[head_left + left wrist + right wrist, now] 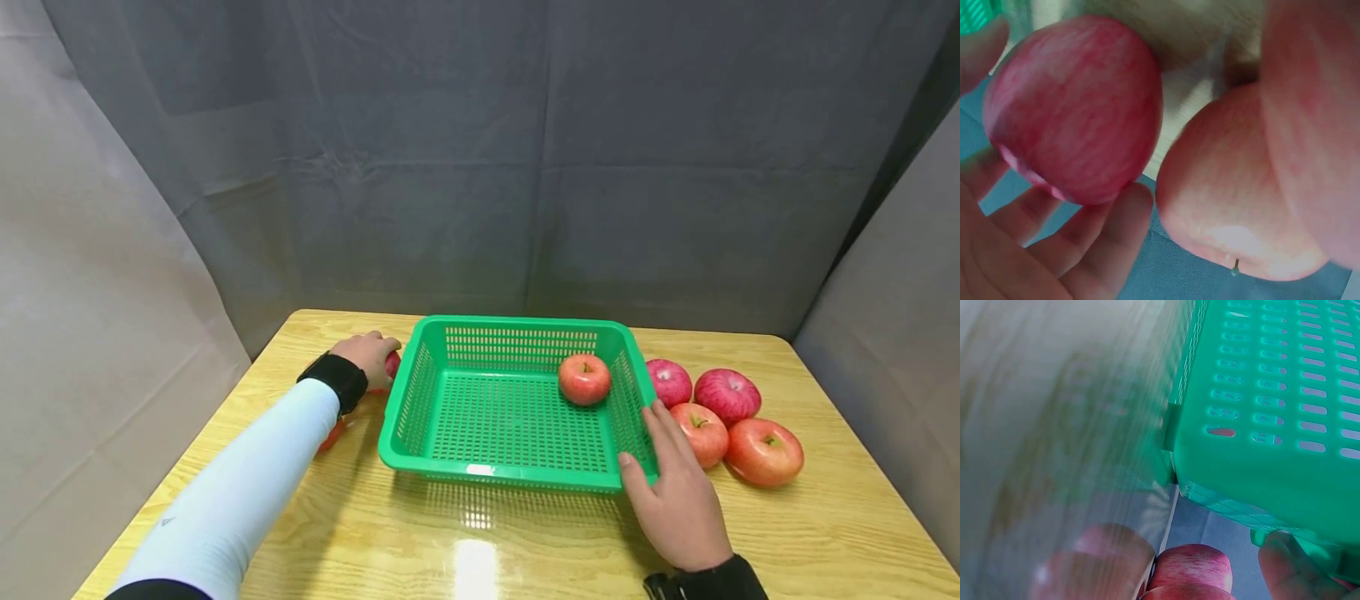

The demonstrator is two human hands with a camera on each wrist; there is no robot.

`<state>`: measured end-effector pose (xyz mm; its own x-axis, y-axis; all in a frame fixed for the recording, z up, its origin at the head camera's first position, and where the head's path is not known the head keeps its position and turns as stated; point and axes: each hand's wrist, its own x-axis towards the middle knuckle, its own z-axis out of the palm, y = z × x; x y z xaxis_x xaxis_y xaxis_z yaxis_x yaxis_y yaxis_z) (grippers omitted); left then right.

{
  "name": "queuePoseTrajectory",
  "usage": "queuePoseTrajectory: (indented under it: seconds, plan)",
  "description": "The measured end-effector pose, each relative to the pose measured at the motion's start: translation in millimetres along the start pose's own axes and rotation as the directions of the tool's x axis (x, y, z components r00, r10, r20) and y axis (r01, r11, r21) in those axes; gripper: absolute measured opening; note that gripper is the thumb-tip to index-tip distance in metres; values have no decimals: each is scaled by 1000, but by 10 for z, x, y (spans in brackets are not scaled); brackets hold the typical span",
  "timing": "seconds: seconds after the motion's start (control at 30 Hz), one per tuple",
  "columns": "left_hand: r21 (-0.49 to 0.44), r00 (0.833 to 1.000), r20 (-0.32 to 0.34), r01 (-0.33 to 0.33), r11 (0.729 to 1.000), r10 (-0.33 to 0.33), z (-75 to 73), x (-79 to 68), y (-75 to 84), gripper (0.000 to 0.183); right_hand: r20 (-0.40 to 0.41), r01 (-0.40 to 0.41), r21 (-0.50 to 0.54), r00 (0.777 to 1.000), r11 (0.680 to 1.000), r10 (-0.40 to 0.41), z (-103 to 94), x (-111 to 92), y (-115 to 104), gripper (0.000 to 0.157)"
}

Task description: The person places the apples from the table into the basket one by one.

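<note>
My left hand curls round a dark red apple beside the left wall of a green plastic basket. Its thumb and fingertips lie at opposite sides of the fruit in the left wrist view. Close by is a paler red apple with a short stem. Over the basket's near right corner lies my right hand, its fingers fairly straight along the rim and its thumb at the front edge. One light red apple sits inside the basket, towards the right.
Right of the basket lie several apples: two dark pink apples and two lighter red apples. Another red apple is partly hidden by my left forearm. The wooden table meets grey cloth at the back and sides.
</note>
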<state>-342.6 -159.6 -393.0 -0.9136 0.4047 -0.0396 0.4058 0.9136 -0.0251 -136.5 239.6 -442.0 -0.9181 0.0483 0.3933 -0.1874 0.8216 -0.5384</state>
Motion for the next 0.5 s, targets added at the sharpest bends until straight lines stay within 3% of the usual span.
queuePoseTrajectory:
  seconds: [0.23,0.5]
  plan:
    - [-2,1000,-17,-6,1000,6,60,8,-16,54,4,1,5,1000,1000,-1,13,0,10,65]
    - [-7,999,-27,40,999,-41,-65,26,-68,61,9,0,-1,1000,1000,0,11,2,23,65]
